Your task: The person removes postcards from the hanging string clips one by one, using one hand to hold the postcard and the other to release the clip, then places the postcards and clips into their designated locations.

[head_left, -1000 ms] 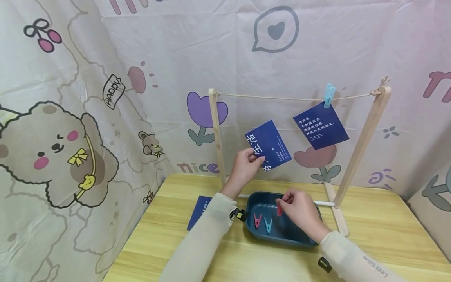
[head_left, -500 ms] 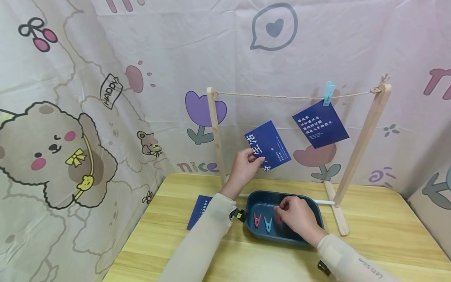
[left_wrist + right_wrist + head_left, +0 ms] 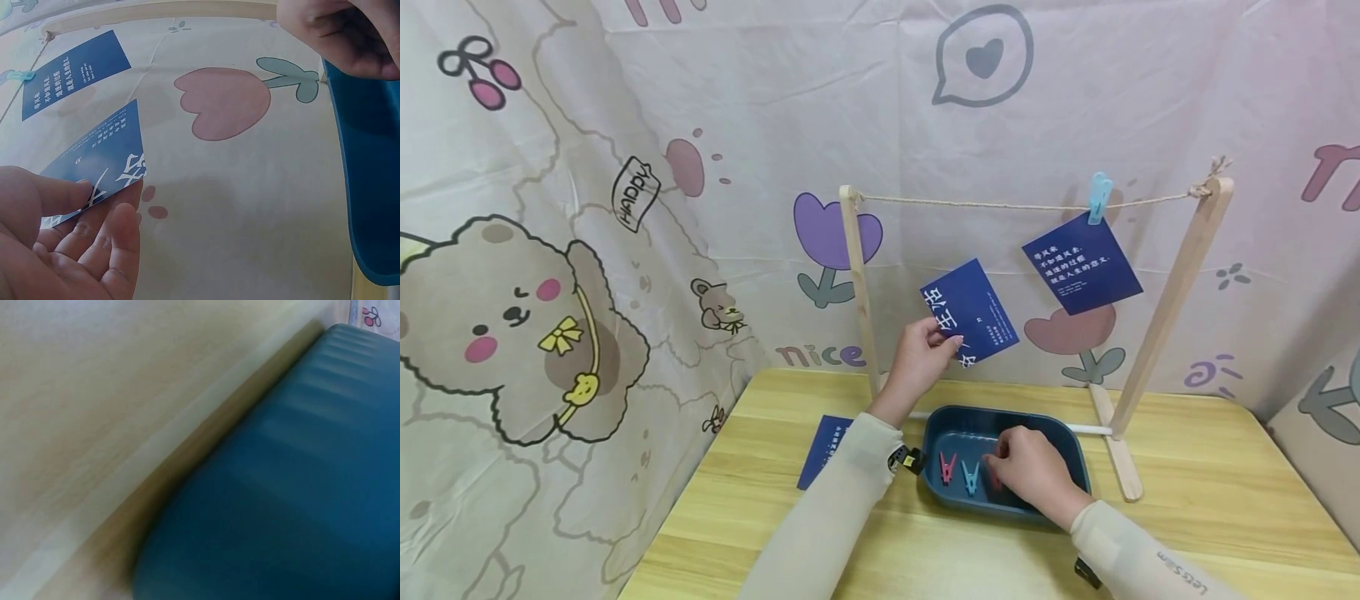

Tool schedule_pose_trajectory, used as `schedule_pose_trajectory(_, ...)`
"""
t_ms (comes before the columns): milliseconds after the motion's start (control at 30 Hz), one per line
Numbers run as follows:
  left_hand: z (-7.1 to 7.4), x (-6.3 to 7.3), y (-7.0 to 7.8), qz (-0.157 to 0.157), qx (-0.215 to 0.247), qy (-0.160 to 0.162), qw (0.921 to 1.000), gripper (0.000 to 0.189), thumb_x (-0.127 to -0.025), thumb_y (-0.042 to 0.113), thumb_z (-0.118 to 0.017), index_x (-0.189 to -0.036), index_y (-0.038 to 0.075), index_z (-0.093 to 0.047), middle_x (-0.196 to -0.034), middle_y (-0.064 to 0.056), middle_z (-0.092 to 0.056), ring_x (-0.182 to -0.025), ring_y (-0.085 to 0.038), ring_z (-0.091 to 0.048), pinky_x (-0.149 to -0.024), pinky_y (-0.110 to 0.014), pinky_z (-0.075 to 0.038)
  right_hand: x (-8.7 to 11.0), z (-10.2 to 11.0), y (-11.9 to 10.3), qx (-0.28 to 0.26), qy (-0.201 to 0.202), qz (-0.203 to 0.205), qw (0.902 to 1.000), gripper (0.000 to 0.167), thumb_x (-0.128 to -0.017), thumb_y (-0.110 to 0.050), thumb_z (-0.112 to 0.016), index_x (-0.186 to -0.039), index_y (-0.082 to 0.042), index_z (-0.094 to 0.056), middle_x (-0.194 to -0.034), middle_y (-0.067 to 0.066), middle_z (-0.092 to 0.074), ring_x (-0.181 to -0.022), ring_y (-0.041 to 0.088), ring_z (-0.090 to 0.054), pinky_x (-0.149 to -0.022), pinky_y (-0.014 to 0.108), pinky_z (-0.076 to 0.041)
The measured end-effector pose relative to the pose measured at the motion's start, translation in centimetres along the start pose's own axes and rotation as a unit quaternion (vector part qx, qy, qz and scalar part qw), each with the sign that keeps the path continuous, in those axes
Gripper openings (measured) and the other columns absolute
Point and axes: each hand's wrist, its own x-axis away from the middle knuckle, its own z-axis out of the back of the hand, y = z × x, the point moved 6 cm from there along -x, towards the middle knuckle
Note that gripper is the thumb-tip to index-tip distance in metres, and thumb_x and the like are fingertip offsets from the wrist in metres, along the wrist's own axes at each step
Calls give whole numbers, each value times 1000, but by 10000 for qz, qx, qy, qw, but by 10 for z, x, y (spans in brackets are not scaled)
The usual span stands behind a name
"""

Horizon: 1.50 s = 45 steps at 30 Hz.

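Observation:
A blue card (image 3: 972, 308) with white lettering is pinched by my left hand (image 3: 919, 354), thumb in front and fingers behind in the left wrist view. My right hand (image 3: 1032, 467) reaches into the dark teal tray (image 3: 958, 502), its fingertips pinching a red clothespin (image 3: 996, 477) that they partly hide. To their left in the tray lie another red clothespin (image 3: 947, 468) and a light blue clothespin (image 3: 971, 477). Only the tray's outer wall (image 3: 281, 487) shows in the right wrist view, not the hand.
A twine line (image 3: 970, 204) spans two wooden posts (image 3: 1172, 308). From it a second blue card (image 3: 1082, 265) hangs by a light blue clothespin (image 3: 1100, 198). Another blue card (image 3: 822, 450) lies on the wooden table (image 3: 730, 483), partly behind the left sleeve.
My right hand has lowered slightly into the tray with the red clothespin, which is now more hidden. The left hand and its card stay almost still.

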Motion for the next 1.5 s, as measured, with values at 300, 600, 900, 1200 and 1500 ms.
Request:
schedule_pose_trajectory(300,2,2,-2,22,44,7,10000,26,-105,16,-74,-131,10,-73,-110,-6,-82,-90,-22,-77,-76,-31,-64,0,-7,-1,215,-168,18,9996,33,-97,-23,-82,-67,-19,-69,-55,-3,-59,-51,15,-57,-49,31,-45)
schedule_pose_trajectory(600,3,2,-2,-46,74,4,10000,25,-105,15,-74,-129,9,-74,-109,-7,-83,-86,-19,-76,-77,-34,-65,2,-10,-4,596,-145,78,9981,40,-99,-26,-80,-61,-21,-65,-52,-5,-57,-50,15,-55,-49,32,-43)
schedule_pose_trajectory(900,4,3,-6,-7,15,51,10000,25,-105,16,-74,-129,10,-74,-111,-6,-83,-92,-26,-79,-78,-33,-66,2,-10,-6,812,-94,90,9966,39,-99,-28,-79,-63,-22,-66,-51,-7,-56,-50,15,-54,-49,32,-41)
schedule_pose_trajectory(1200,5,4,-7,17,-2,61,10000,25,-105,16,-74,-129,9,-74,-111,-8,-83,-93,-27,-80,-77,-30,-65,1,-10,-6,957,-29,96,9954,32,-98,-27,-80,-69,-20,-68,-70,-1,-58,-58,14,-54,-53,32,-43)
schedule_pose_trajectory(1500,6,4,-11,40,-32,84,10000,27,-105,17,-74,-132,10,-74,-114,-6,-83,-89,-18,-77,-78,-30,-65,-4,-15,-1,920,-134,26,9957,34,-98,-28,-80,-67,-20,-67,-64,-3,-59,-55,15,-55,-51,33,-43)
